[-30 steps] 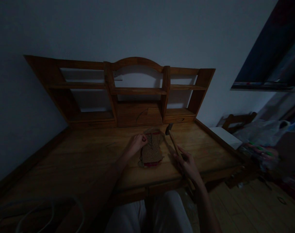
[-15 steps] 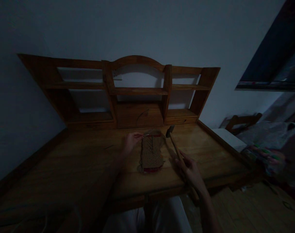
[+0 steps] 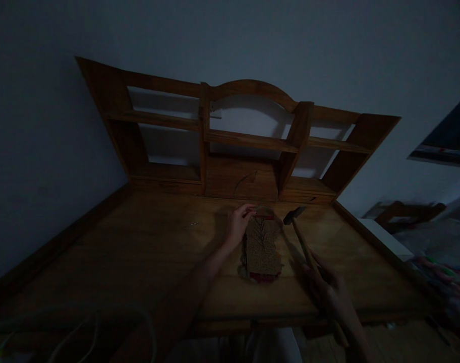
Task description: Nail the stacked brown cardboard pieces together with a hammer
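Note:
My right hand (image 3: 330,290) is wrapped around the wooden handle of a hammer (image 3: 307,252). The dark hammer head (image 3: 294,215) is raised at the upper right of a brown, rough-textured slab (image 3: 262,247). Dark branching lines mark the slab's face, and red strips show at its top and bottom ends. At the slab's upper left corner, my left hand (image 3: 239,224) has its fingertips pinched together beside the red strip. Whatever lies between those fingertips is too small and dark to make out. A thin nail-like piece (image 3: 192,224) lies on the desk to the left.
The wooden desk (image 3: 158,252) has a shelf unit (image 3: 248,141) along its back against the wall. Pale cords (image 3: 96,327) loop at the lower left. Right of the desk are a white surface (image 3: 387,239), a chair back (image 3: 411,214) and colourful items (image 3: 445,275).
The view has swung, so the desk and shelf sit further right and tilted. My left fingertips are closer in on the slab's upper corner. The hammer stays in my right hand.

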A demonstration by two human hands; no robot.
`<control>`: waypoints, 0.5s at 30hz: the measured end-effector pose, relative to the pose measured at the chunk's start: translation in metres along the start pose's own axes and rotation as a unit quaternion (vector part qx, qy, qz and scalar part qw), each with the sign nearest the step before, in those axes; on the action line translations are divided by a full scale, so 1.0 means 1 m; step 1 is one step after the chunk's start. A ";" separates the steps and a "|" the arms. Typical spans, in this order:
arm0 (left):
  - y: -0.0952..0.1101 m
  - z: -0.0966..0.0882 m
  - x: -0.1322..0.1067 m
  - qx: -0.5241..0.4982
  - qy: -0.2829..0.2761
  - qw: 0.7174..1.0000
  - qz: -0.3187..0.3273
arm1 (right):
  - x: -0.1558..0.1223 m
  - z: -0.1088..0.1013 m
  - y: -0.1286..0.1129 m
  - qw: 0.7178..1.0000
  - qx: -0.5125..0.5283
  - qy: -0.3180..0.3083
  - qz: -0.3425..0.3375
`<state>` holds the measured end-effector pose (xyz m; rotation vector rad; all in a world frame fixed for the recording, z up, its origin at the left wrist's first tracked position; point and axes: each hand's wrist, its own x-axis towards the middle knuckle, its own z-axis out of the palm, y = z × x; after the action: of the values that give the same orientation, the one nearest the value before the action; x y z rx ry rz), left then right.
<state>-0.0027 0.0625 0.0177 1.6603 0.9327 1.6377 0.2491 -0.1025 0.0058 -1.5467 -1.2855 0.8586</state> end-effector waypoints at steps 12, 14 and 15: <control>-0.013 0.012 0.017 0.062 -0.016 0.996 0.058 | 0.000 0.009 -0.003 1.000 0.004 0.024 0.001; -0.017 0.013 0.018 0.065 -0.020 0.995 0.080 | 0.001 0.008 -0.001 1.000 -0.001 0.023 0.001; -0.020 0.014 0.018 0.059 -0.017 0.995 0.079 | 0.001 0.007 0.001 1.000 -0.003 0.019 0.001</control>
<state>0.0093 0.0894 0.0112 1.8778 0.9185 1.6790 0.2432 -0.0997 0.0026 -1.5622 -1.2603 0.8227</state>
